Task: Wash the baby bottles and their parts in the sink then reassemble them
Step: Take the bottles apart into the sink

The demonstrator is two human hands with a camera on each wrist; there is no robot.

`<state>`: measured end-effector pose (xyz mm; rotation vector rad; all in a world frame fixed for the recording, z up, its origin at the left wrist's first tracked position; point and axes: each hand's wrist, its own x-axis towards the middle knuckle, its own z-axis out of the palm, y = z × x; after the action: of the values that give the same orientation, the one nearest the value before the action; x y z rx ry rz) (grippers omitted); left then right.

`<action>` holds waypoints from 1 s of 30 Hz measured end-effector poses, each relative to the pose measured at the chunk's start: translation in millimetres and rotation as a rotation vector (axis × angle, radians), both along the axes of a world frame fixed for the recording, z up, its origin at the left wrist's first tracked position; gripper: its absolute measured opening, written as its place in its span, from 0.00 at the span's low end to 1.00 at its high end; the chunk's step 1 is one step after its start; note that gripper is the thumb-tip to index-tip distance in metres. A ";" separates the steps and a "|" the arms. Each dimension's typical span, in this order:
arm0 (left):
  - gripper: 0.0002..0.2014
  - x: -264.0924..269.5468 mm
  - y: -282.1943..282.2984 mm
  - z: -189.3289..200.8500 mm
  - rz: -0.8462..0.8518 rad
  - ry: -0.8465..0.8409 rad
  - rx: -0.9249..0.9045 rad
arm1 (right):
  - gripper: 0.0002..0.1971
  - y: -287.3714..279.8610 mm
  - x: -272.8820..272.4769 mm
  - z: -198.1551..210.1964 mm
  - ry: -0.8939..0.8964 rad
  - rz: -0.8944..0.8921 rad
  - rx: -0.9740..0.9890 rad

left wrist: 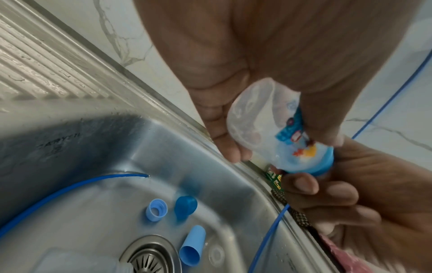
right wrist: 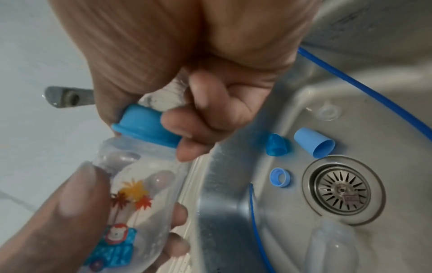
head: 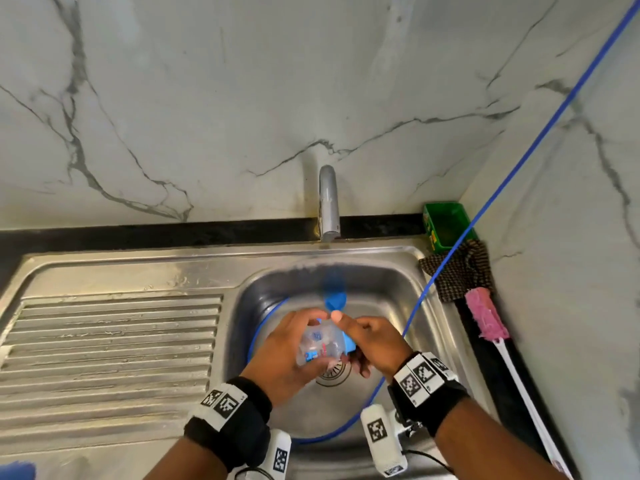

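Over the steel sink (head: 266,289), my left hand (head: 291,344) grips the body of a clear baby bottle (head: 320,342) printed with palm trees and a lion. My right hand (head: 367,341) is curled round the blue screw collar (right wrist: 147,125) at the bottle's neck. The bottle (left wrist: 264,125) lies tilted between both hands. On the sink floor lie a dark blue cap (right wrist: 277,145), a light blue cap (right wrist: 313,145), a light blue ring (right wrist: 279,177), a clear nipple (right wrist: 328,112) and a second clear bottle (right wrist: 332,245).
The tap (head: 329,202) stands behind the basin, with no water visibly running. A blue hose (head: 519,157) runs down into the sink past the drain (right wrist: 342,190). The ribbed draining board (head: 110,341) is to the left. A green tub (head: 446,225), a checked cloth (head: 460,275) and a pink brush (head: 485,318) are to the right.
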<state>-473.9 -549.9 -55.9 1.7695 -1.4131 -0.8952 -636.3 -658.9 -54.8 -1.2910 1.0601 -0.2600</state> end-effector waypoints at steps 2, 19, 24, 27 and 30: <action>0.25 -5.1 6.8 6.5 -0.005 0.056 -0.051 | 0.31 5.5 -4.4 3.5 -0.003 -0.048 -0.015; 0.17 -28.4 24.0 51.1 0.149 0.581 0.161 | 0.36 42.4 -25.1 44.6 -0.145 -0.195 -0.222; 0.29 -20.6 27.6 56.2 0.175 0.853 0.283 | 0.18 45.5 -23.3 55.5 -0.161 -0.083 -0.474; 0.32 -14.8 31.3 53.4 0.170 0.657 0.133 | 0.18 40.0 -22.1 55.6 -0.137 -0.119 -0.377; 0.32 -9.2 35.9 43.9 0.080 0.589 -0.025 | 0.22 36.3 -23.0 54.4 -0.143 -0.190 -0.202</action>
<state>-483.1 -513.9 -12.1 1.3695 -0.9566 -1.2209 -659.3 -622.6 -0.3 -1.3303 1.0545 -0.6078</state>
